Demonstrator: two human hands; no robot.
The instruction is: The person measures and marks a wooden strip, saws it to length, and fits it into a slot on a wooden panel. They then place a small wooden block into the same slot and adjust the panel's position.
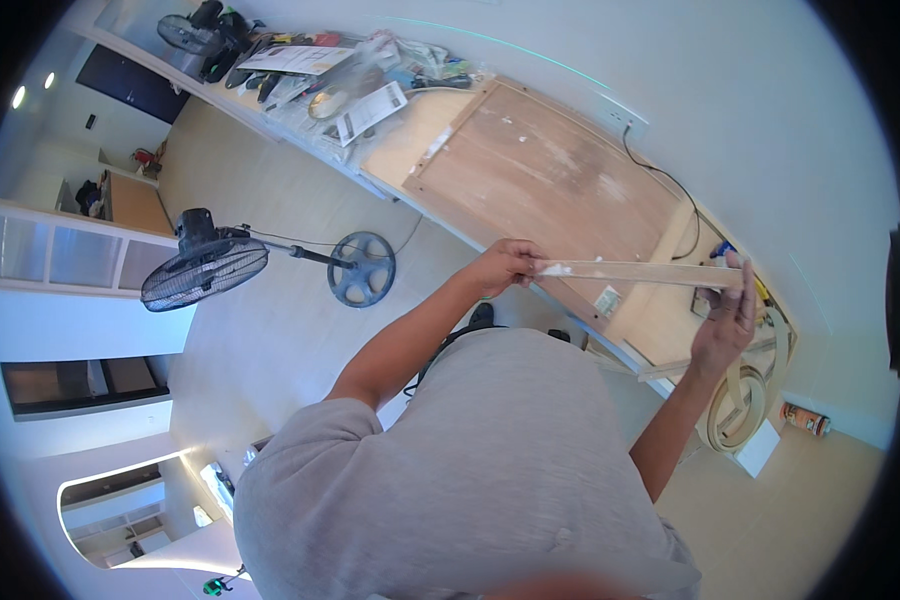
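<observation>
A narrow pale wood-coloured edging strip [640, 272] is stretched between my hands above the workbench. White patches mark it near its left end. My left hand [510, 266] pinches that end with curled fingers. At the other end, my right hand [727, 325] grips the strip between thumb and raised fingers. Below the strip lies a flat brown wooden panel [540, 165] with pale scuffs and light borders, set on the bench. Beside my right forearm hangs a coil of similar edging [736, 415].
Tools, papers and plastic bags [350, 75] crowd the bench's far left. A black cord [665, 178] runs from a wall socket [622, 116]. A standing fan [210, 262] with a round base [361, 270] is on the floor to the left. A can [806, 419] lies at right.
</observation>
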